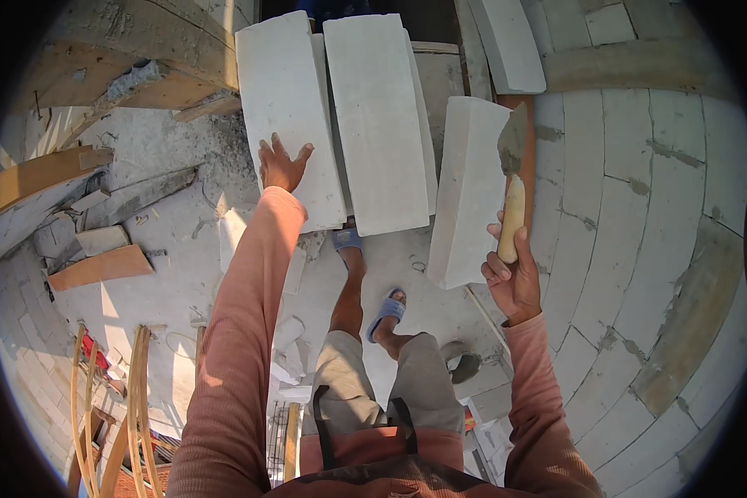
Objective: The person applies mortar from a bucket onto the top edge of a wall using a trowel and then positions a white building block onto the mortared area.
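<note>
My left hand [282, 165] rests with spread fingers on a long white block [286, 91], near its lower left edge. Beside that block lies a second white block [379, 124], with more block edges showing beneath both. My right hand [513, 274] is wrapped round the pale handle of a trowel [513, 207]. The trowel's blade points away from me and has grey mortar smeared on it. Just left of the trowel, another white block [469, 195] leans at a slant, its top end partly behind the blade.
A block wall [614, 216] with mortar smears stands on the right. At upper left are wooden boards [141, 54], with broken pieces and an offcut plank [100, 267] below. Bent strips [137, 398] stand at lower left. A round bucket-like opening [463, 365] is near my feet.
</note>
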A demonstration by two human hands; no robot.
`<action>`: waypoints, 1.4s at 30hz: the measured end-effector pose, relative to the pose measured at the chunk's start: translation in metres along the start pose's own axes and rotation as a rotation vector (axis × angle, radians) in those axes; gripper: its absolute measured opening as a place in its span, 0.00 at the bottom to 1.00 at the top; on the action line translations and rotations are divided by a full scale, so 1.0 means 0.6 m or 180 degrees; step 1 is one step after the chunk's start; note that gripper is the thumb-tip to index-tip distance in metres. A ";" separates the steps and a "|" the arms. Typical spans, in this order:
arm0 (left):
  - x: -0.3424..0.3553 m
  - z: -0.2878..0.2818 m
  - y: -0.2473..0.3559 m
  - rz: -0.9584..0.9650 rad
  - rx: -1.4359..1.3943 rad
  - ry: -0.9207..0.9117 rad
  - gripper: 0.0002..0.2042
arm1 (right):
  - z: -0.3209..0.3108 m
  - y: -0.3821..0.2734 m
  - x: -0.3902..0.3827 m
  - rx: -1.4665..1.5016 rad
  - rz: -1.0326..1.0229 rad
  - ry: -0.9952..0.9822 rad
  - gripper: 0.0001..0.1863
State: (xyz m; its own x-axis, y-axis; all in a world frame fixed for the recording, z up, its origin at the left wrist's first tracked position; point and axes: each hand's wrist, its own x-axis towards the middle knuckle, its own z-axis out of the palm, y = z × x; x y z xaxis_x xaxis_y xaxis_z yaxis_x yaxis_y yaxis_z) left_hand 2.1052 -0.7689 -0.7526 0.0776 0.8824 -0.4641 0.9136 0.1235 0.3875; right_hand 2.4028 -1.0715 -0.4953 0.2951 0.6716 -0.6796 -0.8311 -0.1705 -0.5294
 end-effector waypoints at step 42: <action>0.305 0.059 0.159 0.0001 0.1325 0.1488 0.37 | 0.201 -0.067 1.283 -0.2543 0.0183 0.0527 0.19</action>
State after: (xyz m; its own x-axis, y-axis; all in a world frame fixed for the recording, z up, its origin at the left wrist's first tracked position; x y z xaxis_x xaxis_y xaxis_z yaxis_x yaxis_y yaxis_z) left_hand 2.2206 -0.6119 -0.8286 -0.0190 0.9994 -0.0301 0.9998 0.0191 0.0011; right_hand 2.6064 -0.4607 -0.9357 0.3800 0.5415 -0.7499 -0.2788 -0.7060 -0.6511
